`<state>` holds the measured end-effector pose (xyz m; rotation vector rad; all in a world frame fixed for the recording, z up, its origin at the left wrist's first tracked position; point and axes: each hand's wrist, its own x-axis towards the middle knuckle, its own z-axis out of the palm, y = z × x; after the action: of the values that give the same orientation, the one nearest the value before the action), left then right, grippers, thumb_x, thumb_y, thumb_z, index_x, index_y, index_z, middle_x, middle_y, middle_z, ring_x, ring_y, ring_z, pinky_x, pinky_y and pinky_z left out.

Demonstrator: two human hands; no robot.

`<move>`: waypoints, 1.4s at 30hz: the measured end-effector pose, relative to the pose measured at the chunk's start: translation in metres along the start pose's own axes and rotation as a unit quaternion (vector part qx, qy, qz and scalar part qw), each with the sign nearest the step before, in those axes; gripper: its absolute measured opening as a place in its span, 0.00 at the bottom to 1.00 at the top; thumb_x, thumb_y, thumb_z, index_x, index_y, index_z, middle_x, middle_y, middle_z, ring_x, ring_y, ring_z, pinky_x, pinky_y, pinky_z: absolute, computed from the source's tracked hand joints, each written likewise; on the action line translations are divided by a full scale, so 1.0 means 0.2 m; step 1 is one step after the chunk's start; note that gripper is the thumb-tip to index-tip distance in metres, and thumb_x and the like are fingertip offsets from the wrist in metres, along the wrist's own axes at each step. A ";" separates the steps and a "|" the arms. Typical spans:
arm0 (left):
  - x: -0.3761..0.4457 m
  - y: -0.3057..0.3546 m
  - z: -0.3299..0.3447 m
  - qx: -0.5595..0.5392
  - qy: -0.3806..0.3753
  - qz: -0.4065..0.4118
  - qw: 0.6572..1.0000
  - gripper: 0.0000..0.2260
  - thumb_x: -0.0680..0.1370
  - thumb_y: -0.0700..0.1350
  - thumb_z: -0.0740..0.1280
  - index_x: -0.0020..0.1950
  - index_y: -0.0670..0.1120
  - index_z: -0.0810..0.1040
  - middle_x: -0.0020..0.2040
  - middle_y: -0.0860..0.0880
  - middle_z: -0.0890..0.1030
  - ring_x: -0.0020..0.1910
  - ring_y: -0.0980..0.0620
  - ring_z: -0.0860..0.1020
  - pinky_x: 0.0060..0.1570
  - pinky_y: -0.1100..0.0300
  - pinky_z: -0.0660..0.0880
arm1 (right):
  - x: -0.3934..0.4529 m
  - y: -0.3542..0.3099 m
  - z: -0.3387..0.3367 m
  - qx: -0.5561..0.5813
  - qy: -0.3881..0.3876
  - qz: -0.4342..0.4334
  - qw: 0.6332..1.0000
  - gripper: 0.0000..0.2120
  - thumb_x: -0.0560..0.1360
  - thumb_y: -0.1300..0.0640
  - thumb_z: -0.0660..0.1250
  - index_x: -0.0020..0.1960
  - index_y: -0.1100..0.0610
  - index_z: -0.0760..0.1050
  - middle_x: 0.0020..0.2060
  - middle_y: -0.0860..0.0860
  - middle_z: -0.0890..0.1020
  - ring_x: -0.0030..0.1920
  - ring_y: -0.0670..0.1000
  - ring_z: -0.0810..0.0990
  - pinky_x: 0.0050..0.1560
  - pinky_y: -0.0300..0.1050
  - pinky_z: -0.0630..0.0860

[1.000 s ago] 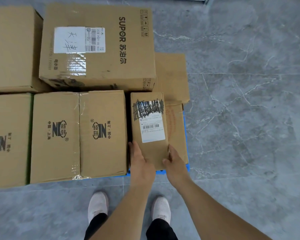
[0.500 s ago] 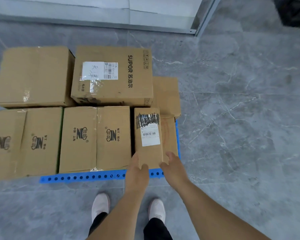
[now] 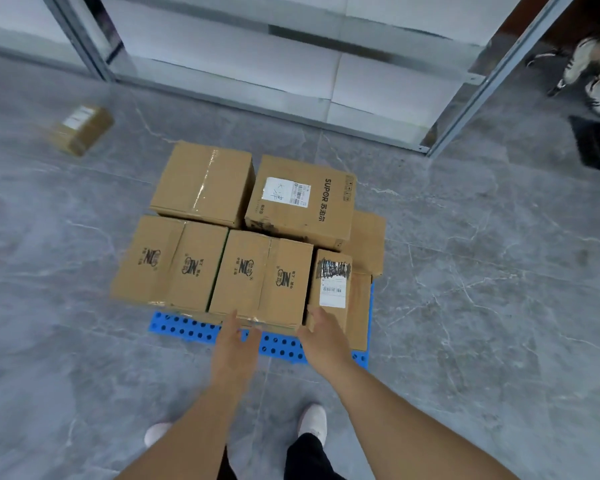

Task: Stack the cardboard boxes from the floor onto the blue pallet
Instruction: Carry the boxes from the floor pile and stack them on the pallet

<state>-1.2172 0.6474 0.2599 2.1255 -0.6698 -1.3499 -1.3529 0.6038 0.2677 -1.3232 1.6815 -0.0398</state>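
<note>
Cardboard boxes (image 3: pixel 260 271) fill the blue pallet (image 3: pixel 187 329); one small box (image 3: pixel 80 129) lies on the floor. Left hand (image 3: pixel 234 344) and right hand (image 3: pixel 323 336) hover at the pallet's near edge, fingers relaxed, holding nothing.

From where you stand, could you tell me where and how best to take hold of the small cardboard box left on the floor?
I would grip the small cardboard box by its two long sides, one hand on each, coming down from above. It lies flat on the grey floor with its labelled face up, apart from the blue pallet, so both sides look free. It is blurred, so finer detail is unclear.
</note>
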 end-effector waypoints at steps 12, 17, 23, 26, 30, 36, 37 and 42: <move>-0.07 0.00 -0.84 -0.018 0.103 0.037 0.994 0.34 0.77 0.49 0.66 0.77 0.52 0.51 0.76 0.50 0.59 0.73 0.48 0.61 0.68 0.50 0.63 | -0.18 -0.83 0.33 -0.098 -0.033 -0.107 0.989 0.25 0.78 0.52 0.57 0.74 0.54 0.59 0.71 0.53 0.63 0.67 0.52 0.67 0.61 0.45 0.66; -0.01 -0.03 -1.23 -0.043 0.161 0.029 0.986 0.35 0.75 0.51 0.67 0.77 0.48 0.52 0.75 0.47 0.58 0.73 0.48 0.59 0.65 0.54 0.62 | -0.24 -1.21 0.54 -0.138 -0.049 -0.150 0.978 0.26 0.78 0.49 0.57 0.74 0.53 0.57 0.71 0.52 0.63 0.68 0.53 0.66 0.64 0.48 0.65; 0.05 -0.14 -1.72 -0.072 0.201 0.015 0.977 0.38 0.75 0.54 0.67 0.77 0.49 0.49 0.77 0.47 0.53 0.75 0.47 0.54 0.71 0.50 0.56 | -0.32 -1.62 0.87 -0.152 -0.067 -0.195 0.967 0.27 0.79 0.48 0.56 0.75 0.53 0.55 0.73 0.52 0.60 0.69 0.54 0.65 0.65 0.50 0.66; 0.07 -0.19 -1.96 -0.103 0.226 0.022 0.969 0.39 0.74 0.53 0.68 0.77 0.49 0.48 0.77 0.47 0.56 0.74 0.47 0.56 0.70 0.52 0.58 | -0.35 -1.79 1.06 -0.158 -0.079 -0.224 0.958 0.27 0.79 0.47 0.57 0.75 0.53 0.55 0.73 0.52 0.60 0.69 0.54 0.66 0.65 0.49 0.67; 0.08 -0.28 -2.21 -0.138 0.264 0.010 0.954 0.40 0.74 0.53 0.68 0.77 0.50 0.47 0.75 0.46 0.61 0.72 0.46 0.62 0.61 0.59 0.64 | -0.39 -1.99 1.31 -0.188 -0.100 -0.240 0.947 0.27 0.79 0.47 0.57 0.74 0.53 0.56 0.72 0.54 0.62 0.67 0.55 0.68 0.61 0.48 0.68; 0.18 -0.37 -2.49 -0.177 0.294 -0.013 0.939 0.41 0.74 0.53 0.69 0.77 0.51 0.44 0.74 0.48 0.64 0.70 0.47 0.65 0.63 0.57 0.64 | -0.33 -2.26 1.59 -0.202 -0.125 -0.265 0.935 0.27 0.78 0.49 0.59 0.74 0.54 0.57 0.71 0.55 0.64 0.68 0.55 0.67 0.63 0.47 0.66; 0.22 -0.37 -2.53 -0.176 0.294 -0.014 0.939 0.41 0.74 0.53 0.69 0.77 0.51 0.44 0.74 0.48 0.63 0.71 0.46 0.65 0.64 0.56 0.63 | -0.30 -2.30 1.63 -0.201 -0.129 -0.264 0.934 0.27 0.78 0.50 0.59 0.74 0.53 0.57 0.71 0.54 0.64 0.68 0.54 0.68 0.63 0.47 0.66; 0.50 -0.34 -2.83 -0.138 0.302 -0.024 0.943 0.38 0.75 0.54 0.67 0.77 0.48 0.50 0.76 0.47 0.59 0.73 0.47 0.59 0.68 0.53 0.60 | -0.12 -2.61 1.85 -0.205 -0.136 -0.267 0.932 0.24 0.78 0.50 0.58 0.72 0.55 0.62 0.68 0.54 0.67 0.63 0.54 0.71 0.60 0.47 0.69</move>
<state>-0.6510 0.7274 0.3537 2.1590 -0.1657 -0.6861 -0.7213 0.5925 0.3672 -1.9756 1.0880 0.1797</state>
